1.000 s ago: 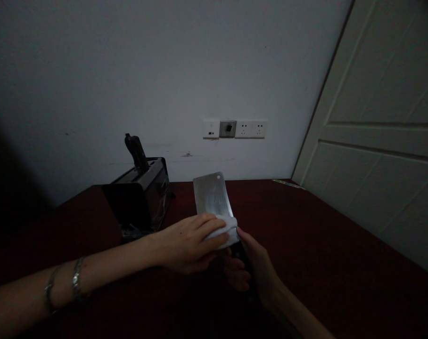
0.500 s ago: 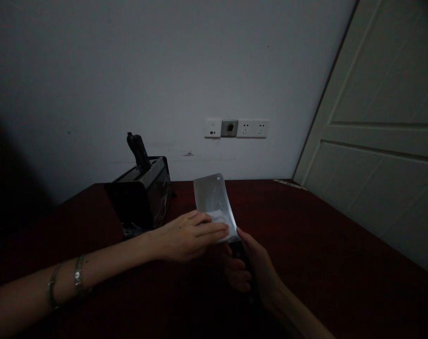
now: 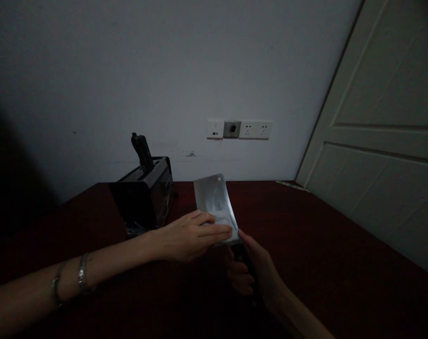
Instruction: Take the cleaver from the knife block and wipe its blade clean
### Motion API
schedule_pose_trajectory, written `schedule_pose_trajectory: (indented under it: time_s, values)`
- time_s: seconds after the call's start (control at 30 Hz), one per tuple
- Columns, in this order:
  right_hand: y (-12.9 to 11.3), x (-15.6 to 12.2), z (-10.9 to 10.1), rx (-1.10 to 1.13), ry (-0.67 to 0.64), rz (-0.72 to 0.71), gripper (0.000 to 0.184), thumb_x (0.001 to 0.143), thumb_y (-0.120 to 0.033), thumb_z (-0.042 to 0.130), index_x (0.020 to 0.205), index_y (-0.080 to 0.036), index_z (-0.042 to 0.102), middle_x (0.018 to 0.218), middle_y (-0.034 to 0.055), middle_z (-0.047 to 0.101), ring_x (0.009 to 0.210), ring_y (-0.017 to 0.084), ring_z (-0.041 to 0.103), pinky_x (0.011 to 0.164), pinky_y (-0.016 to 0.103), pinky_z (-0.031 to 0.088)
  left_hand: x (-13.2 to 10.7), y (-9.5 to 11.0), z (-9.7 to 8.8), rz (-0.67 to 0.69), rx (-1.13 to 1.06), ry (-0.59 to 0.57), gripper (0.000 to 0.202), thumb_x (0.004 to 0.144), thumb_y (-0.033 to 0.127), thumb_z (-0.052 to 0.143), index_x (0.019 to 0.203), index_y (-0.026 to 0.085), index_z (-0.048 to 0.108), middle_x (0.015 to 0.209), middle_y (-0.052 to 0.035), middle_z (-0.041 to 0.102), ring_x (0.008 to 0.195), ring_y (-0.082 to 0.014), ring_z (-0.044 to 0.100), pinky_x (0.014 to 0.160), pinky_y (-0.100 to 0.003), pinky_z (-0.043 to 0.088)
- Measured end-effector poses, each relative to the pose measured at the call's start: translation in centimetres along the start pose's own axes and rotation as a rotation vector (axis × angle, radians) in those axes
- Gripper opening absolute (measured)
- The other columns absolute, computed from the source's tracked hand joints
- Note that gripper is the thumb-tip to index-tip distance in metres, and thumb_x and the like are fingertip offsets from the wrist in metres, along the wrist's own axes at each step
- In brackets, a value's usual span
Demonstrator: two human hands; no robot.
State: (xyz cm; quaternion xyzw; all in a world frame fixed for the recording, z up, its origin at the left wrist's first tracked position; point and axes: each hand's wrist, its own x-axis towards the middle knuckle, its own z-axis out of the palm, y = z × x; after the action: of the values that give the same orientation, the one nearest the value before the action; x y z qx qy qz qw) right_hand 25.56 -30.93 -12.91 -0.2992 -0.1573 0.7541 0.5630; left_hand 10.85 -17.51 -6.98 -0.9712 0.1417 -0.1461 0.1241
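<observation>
- Step in hand, by my read: wiping down the cleaver (image 3: pixel 211 190), which I hold up in front of me over the dark red table (image 3: pixel 292 235), blade (image 3: pixel 216 200) pointing away and tilted.
- Right hand (image 3: pixel 259 259): closed round the black handle (image 3: pixel 239 253). Thumb lies by the bright long side of the blade; touching or just beside it, can't tell.
- Left hand (image 3: pixel 196 235): fingers laid over a pale cloth (image 3: pixel 221 217), holding it to the blade face near the handle end. Left thumb hidden, so can't tell if it pinches from below.
- Can't be sure which long side is sharp. Best treat both as sharp: fingertips on the flat, strokes from spine towards edge, never along the edge.
- I'd want more cloth under the fingertips; they look close to bare steel.
- Right thumb would be safer lower, on the handle.
- Firm grip, light even pressure, so the blade shouldn't twist.
- Face looks streaky towards the middle; that patch probably needs extra passes, out to the holed corner.
- Light is dim; tilting the face to catch glare should show missed spots.
- Knife block (image 3: pixel 160 193) stands to the left, near my forearm; short strokes that way.
</observation>
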Motion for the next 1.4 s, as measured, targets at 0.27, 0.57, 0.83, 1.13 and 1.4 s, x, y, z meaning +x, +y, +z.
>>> schedule_pose_trajectory:
  time_s: [0.27, 0.57, 0.83, 1.13, 1.4]
  values:
    - [0.2, 0.1, -0.1, -0.051, 0.020, -0.001, 0.051, 0.077, -0.060, 0.040, 0.061, -0.014, 0.053, 0.039, -0.0073, 0.035, 0.027, 0.003, 0.023, 0.027, 0.016, 0.018, -0.3, -0.7, 0.0, 0.014, -0.068, -0.003, 0.046, 0.085, 0.011, 0.039, 0.131, 0.018, 0.037, 0.135, -0.0024, 0.045, 0.104, -0.0204, 0.043, 0.084, -0.033, 0.037]
    - [0.3, 0.3, -0.9, -0.034, -0.068, -0.007, 0.044, 0.073, -0.057, 0.050, 0.064, -0.015, 0.054, 0.040, -0.0080, 0.036, 0.029, 0.002, 0.023, 0.028, 0.016, 0.018, -0.7, -2.5, 0.0, -0.077, -0.072, 0.046, 0.057, 0.084, 0.007, 0.036, 0.138, 0.022, 0.026, 0.139, -0.0020, 0.039, 0.110, -0.0242, 0.039, 0.090, -0.040, 0.035]
    - [0.4, 0.3, -1.1, -0.046, -0.046, 0.025, 0.045, 0.073, -0.058, 0.049, 0.064, -0.015, 0.055, 0.039, -0.0074, 0.038, 0.028, 0.002, 0.025, 0.028, 0.016, 0.017, -0.9, -2.4, 0.2, -0.066, -0.115, 0.041, 0.076, 0.074, -0.001, 0.040, 0.142, 0.027, 0.016, 0.140, -0.0006, 0.038, 0.111, -0.0237, 0.040, 0.089, -0.039, 0.035]
    - [0.3, 0.1, -0.8, -0.033, -0.035, 0.030, 0.045, 0.073, -0.058, 0.050, 0.065, -0.014, 0.054, 0.040, -0.0076, 0.037, 0.028, 0.002, 0.024, 0.028, 0.016, 0.017, 0.0, -1.8, 0.2, -0.088, -0.087, 0.048, 0.075, 0.074, 0.000, 0.041, 0.141, 0.024, 0.018, 0.141, -0.0022, 0.036, 0.112, -0.0255, 0.037, 0.087, -0.040, 0.036]
    - [0.5, 0.1, -0.9, -0.040, -0.063, 0.011, 0.043, 0.074, -0.057, 0.050, 0.065, -0.015, 0.053, 0.041, -0.0080, 0.037, 0.029, 0.002, 0.022, 0.029, 0.016, 0.016, -0.2, -3.6, 0.2, -0.152, -0.101, 0.103, 0.080, 0.074, -0.003, 0.038, 0.142, 0.028, 0.011, 0.143, -0.0011, 0.032, 0.112, -0.0245, 0.037, 0.091, -0.043, 0.034]
